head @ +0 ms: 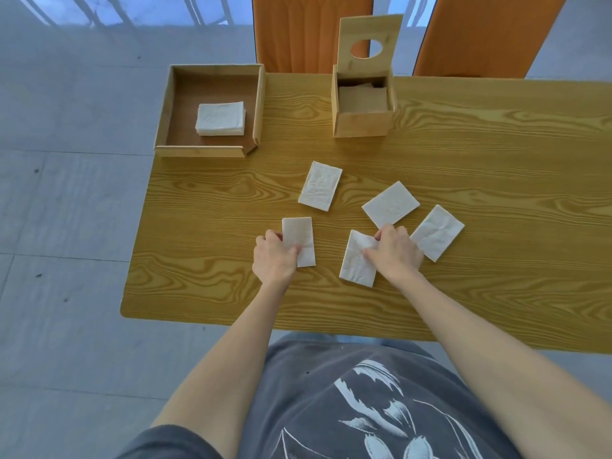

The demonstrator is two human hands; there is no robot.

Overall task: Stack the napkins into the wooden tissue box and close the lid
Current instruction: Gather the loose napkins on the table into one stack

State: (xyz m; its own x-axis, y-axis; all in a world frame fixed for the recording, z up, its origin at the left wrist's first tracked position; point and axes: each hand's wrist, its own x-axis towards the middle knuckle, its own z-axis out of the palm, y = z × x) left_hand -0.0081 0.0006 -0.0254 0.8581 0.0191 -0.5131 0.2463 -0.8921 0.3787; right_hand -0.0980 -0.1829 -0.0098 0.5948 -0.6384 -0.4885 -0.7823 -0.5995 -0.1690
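Note:
The wooden tissue box (pixel 360 124) stands at the back of the table, its lid (pixel 370 34) with an oval hole raised upright, napkins visible inside. Several white folded napkins lie loose on the table. My left hand (pixel 275 258) pinches the left edge of one napkin (pixel 299 235). My right hand (pixel 394 251) grips the upper right corner of another napkin (pixel 356 263). Three more napkins lie apart: one (pixel 320 186) toward the middle, one (pixel 390 203) just beyond my right hand, one (pixel 437 232) to its right.
A shallow wooden tray (pixel 208 150) at the back left holds a small stack of napkins (pixel 220 118). Two orange chairs (pixel 490 34) stand behind the wood-grain table (pixel 496 193). The table's left edge and grey floor lie to the left.

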